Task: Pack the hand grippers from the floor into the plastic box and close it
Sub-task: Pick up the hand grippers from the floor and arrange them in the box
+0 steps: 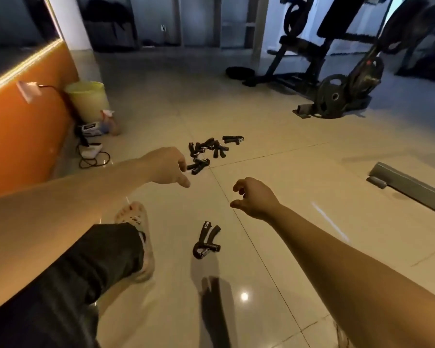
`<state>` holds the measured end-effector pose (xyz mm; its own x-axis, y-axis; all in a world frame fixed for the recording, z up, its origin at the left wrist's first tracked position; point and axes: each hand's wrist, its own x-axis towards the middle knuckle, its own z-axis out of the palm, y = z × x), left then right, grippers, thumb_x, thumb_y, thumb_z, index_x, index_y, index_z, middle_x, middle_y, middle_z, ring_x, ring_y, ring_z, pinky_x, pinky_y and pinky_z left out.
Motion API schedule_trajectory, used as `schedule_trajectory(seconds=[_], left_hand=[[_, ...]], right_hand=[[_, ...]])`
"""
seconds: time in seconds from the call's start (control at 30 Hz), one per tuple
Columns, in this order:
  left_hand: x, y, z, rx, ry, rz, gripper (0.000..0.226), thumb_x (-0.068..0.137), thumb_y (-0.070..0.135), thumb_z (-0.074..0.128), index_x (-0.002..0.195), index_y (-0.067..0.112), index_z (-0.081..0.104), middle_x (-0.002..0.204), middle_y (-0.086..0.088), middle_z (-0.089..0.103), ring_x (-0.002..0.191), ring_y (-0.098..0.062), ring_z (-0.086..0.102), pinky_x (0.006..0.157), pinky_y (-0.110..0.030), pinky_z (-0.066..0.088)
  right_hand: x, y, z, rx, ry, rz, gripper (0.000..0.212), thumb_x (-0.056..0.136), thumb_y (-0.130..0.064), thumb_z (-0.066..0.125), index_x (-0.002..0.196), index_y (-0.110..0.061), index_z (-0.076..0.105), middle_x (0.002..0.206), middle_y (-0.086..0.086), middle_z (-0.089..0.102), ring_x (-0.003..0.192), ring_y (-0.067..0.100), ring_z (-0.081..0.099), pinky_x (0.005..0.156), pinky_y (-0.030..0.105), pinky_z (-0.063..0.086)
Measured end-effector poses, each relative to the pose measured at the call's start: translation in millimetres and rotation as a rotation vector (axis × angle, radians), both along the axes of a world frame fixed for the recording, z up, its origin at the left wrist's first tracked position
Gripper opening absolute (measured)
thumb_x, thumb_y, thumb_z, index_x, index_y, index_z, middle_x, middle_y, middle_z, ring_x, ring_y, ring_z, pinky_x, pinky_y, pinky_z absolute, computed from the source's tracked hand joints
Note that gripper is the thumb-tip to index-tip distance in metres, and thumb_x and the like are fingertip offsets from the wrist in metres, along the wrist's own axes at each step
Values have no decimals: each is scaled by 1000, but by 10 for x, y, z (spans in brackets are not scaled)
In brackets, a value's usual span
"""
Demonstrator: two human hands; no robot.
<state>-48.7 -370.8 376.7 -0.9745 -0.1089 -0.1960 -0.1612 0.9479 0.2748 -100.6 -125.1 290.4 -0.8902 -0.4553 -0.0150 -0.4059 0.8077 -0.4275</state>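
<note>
From where I stand, the packing has hardly begun. The hand grippers lie on the tiled floor (299,197): a loose pile of hand grippers (211,148) out ahead, with one pair (199,167) just nearer, and a lone hand gripper (206,243) close to the person's sandalled foot (136,222). I see no plastic box anywhere in this view, so I cannot say where it waits.

Both arms reach forward. The left hand (167,167) has its fingers loosely curled and thumb pointing down, and its fingertips line up with that nearer pair. It seems to hang above them, not on them, and has hold of nothing I can make out. The right hand (255,197) is likewise loosely curled and empty, in the air between the pile and the lone one.

I judge this the reach for a first pickup. The next move calls for bending right down, closing fingers round a handle, and then finding the box.

As for writing, the grippers carry small pale marks near their tops, too small to read. A small carton (91,128) by the orange wall panel (23,136), beside a pale bin (88,99), has a dark label, illegible too. A weight bench (307,51) and a weight plate (333,96) stand at the back.
</note>
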Motion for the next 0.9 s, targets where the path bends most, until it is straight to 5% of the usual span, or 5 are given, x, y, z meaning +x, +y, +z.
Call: schedule_trajectory(seconds=[0.4,0.73,0.9], left_hand=[[-1137,-996,-1340,127,-133,154,62,74,50,84,122,17,64,116,0,64,101,-20,61,92,-41,54],[-2295,-1185,-2751,241,-253,227,69,76,50,82,131,17,58,125,-2,62,102,-22,60,88,-37,53],[-2612,-1290,-3152,311,-322,251,70,75,49,83,132,14,60,125,-5,63,99,-25,65,91,-40,54]], right_hand=[[-1282,-1055,-1315,308,-86,262,58,87,-26,75,140,-19,54,129,4,56,114,26,58,89,39,54],[-1704,-997,-2687,600,-97,837,78,86,-32,72,153,-28,32,153,3,40,132,29,43,102,43,43],[-1815,-1158,-2936,533,-101,942,77,70,-43,78,141,-27,51,138,2,53,117,29,52,91,42,45]])
